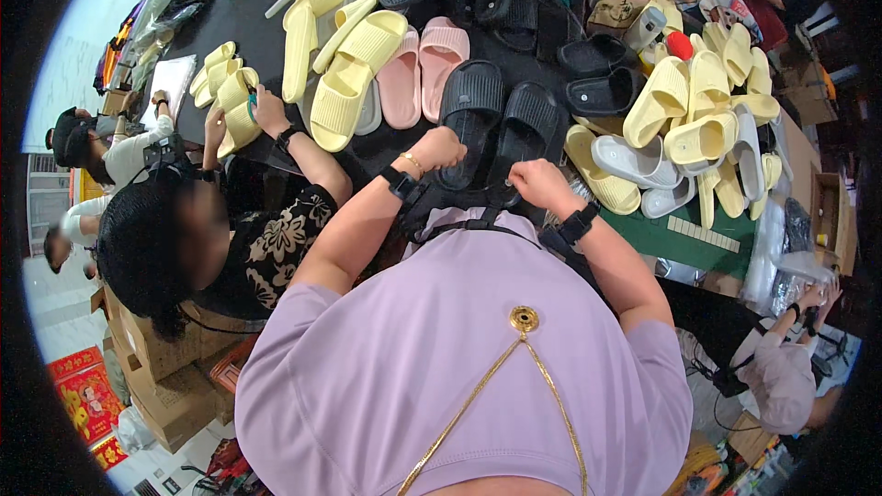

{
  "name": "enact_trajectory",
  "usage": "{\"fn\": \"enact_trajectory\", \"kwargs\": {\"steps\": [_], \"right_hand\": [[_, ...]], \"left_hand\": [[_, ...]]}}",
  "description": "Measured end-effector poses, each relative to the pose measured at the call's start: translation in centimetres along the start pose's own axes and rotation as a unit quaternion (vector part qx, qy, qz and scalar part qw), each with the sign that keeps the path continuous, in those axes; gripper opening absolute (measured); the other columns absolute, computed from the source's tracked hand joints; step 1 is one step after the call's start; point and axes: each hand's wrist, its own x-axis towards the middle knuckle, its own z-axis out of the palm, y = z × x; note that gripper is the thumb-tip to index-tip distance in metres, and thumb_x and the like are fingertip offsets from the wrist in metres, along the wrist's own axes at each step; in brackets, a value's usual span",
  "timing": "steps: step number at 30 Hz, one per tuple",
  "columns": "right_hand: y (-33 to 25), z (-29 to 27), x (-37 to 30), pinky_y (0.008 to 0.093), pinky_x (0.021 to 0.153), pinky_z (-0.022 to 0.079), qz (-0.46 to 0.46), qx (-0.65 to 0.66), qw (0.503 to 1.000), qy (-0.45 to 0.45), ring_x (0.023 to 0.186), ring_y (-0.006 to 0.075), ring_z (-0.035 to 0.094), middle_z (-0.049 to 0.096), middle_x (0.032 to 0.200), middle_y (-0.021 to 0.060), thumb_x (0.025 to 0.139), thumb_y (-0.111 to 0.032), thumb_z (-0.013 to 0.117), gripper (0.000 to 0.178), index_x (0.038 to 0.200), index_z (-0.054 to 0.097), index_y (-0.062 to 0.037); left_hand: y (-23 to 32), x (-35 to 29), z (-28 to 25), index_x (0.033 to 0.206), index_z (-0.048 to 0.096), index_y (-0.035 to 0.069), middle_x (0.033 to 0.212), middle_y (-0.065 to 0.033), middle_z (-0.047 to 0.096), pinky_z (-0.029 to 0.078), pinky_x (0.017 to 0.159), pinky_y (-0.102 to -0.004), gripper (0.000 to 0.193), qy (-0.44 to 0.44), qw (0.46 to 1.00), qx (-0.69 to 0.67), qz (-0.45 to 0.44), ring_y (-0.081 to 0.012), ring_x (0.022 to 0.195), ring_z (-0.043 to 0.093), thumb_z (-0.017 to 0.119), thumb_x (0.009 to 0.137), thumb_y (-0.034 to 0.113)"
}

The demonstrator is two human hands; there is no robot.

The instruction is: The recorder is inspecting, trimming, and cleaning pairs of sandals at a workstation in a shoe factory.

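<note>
Two black slide slippers lie side by side on the table straight in front of me, the left slipper [471, 96] and the right slipper [533, 124], open heels toward me. My left hand [439, 149] is closed at the left slipper's edge, near its heel. Fingers pinched together, my right hand [542, 186] is at the heel of the right slipper. Whatever either hand holds is too small or hidden to name. Just left of the black pair stands a pair of pink slippers [444, 60].
Yellow slippers [354, 83] crowd the left, beside a co-worker's hand [269, 112]. More black slippers [602, 92] and a heap of yellow and grey slippers [707, 133] lie to the right, by a green mat [703, 243]. Cardboard boxes [170, 358] stand at the lower left.
</note>
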Motion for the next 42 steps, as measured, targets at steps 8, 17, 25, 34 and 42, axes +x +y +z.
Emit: {"fn": "enact_trajectory", "kwargs": {"steps": [8, 17, 25, 34, 42], "right_hand": [[1.9, 1.7, 2.8, 0.0454, 0.079, 0.051, 0.084, -0.066, 0.986, 0.126, 0.090, 0.0408, 0.061, 0.061, 0.099, 0.0244, 0.086, -0.008, 0.055, 0.031, 0.114, 0.058, 0.0045], [2.2, 2.5, 2.6, 0.0406, 0.091, 0.048, 0.009, -0.021, 0.981, 0.193, 0.106, 0.0391, 0.056, 0.056, 0.114, 0.0249, 0.084, -0.003, 0.053, 0.035, 0.118, 0.056, 0.0045], [2.2, -0.9, 1.5, 0.0407, 0.080, 0.051, 0.006, 0.045, 0.965, 0.260, 0.094, 0.0344, 0.060, 0.062, 0.103, 0.0148, 0.086, -0.005, 0.054, 0.016, 0.098, 0.064, -0.0042], [2.0, -1.0, 1.1, 0.0355, 0.067, 0.052, 0.015, 0.156, 0.988, 0.016, 0.073, 0.0266, 0.068, 0.069, 0.081, 0.0163, 0.081, -0.013, 0.059, 0.027, 0.104, 0.066, -0.0016], [2.0, 1.2, 1.6, 0.0433, 0.090, 0.047, 0.079, 0.062, 0.995, 0.015, 0.106, 0.0412, 0.056, 0.056, 0.112, 0.0254, 0.081, -0.011, 0.059, 0.041, 0.120, 0.057, 0.0022]], "left_hand": [[0.2, 0.9, 2.1, 0.100, 0.065, -0.004, 0.075, -0.0190, 0.067, 0.053, 0.063, -0.0374, 0.032, 0.332, 0.918, 0.097, 0.196, -0.0284, 0.064, 0.066, 0.066, 0.084, 0.024], [0.3, -1.9, 2.2, 0.109, 0.063, 0.007, 0.094, -0.0116, 0.062, 0.052, 0.077, -0.0398, 0.036, 0.195, 0.862, 0.274, 0.379, -0.0312, 0.089, 0.062, 0.071, 0.078, 0.023], [3.5, -0.8, 0.7, 0.100, 0.066, 0.005, 0.092, -0.0128, 0.064, 0.051, 0.075, -0.0392, 0.019, 0.312, 0.880, 0.133, 0.333, -0.0315, 0.086, 0.062, 0.064, 0.082, 0.012], [4.3, 1.0, -0.3, 0.091, 0.067, 0.004, 0.085, -0.0140, 0.066, 0.051, 0.071, -0.0396, 0.011, 0.328, 0.879, 0.120, 0.324, -0.0323, 0.080, 0.063, 0.062, 0.085, 0.012], [4.7, 3.7, -2.7, 0.091, 0.068, 0.001, 0.085, -0.0183, 0.068, 0.052, 0.071, -0.0421, 0.020, 0.422, 0.882, 0.075, 0.194, -0.0358, 0.079, 0.065, 0.062, 0.085, 0.020]]}}
